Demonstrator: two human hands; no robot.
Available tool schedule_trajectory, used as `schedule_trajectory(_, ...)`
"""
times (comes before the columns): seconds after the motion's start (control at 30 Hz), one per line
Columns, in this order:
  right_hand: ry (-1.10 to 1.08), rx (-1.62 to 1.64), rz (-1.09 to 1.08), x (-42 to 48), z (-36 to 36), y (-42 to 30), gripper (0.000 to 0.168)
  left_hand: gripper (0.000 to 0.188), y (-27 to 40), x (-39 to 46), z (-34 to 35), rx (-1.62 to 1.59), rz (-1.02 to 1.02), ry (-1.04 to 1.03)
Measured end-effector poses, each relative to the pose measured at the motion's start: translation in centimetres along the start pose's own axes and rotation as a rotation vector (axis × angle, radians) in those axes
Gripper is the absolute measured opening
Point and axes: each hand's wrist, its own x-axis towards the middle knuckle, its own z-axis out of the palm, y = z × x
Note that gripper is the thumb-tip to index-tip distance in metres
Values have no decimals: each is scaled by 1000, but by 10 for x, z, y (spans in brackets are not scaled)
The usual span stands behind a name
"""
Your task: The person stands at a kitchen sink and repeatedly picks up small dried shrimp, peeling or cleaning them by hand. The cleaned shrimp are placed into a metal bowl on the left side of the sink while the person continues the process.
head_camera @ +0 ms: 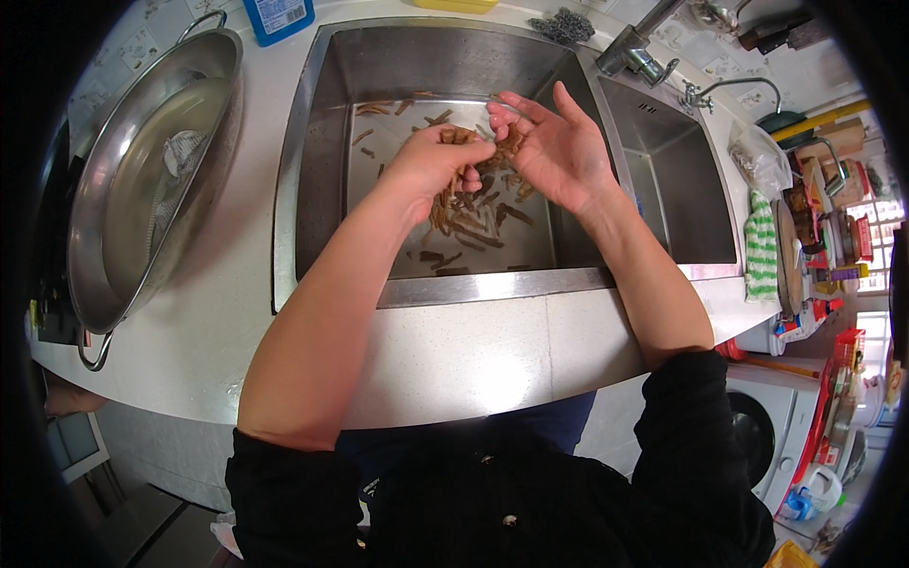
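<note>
Brown strips of food [472,220], possibly dried vegetable, lie in water on the bottom of the large stainless-steel sink [497,284]. Above them my left hand [444,156] is closed round a bunch of the strips, some poking out past the thumb and below the fingers. My right hand [557,145] is beside it, palm up, thumb raised and fingers curled, with brown pieces at the fingers. Both hands are over the basin. Part of what lies between them is hidden by my left thumb.
A large two-handled metal pan [156,284] with cloudy water and a checked cloth [177,163] stands at the left. Behind the sink are a metal scourer [562,27], a blue bottle [280,20] and a faucet [632,57]. A smaller basin [675,170] adjoins at the right, near a green-striped cloth [761,248].
</note>
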Motion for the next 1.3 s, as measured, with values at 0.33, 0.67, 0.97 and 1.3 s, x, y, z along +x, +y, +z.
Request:
schedule_trajectory(0.33, 128, -421, -113, 7, -13, 7, 37, 16, 1, -1, 4, 100, 101, 23)
schedule_trajectory(0.67, 74, -991, -54, 2, -11, 9, 10, 18, 2, -1, 2, 139, 103, 87)
schedule_trajectory(0.97, -13, -1216, -144, 2, -15, 14, 13, 17, 2, 3, -6, 143, 118, 31)
schedule_trajectory(1.3, 34, -1048, -21, 1, -12, 6, 14, 13, 6, 1, -6, 49, 116, 13)
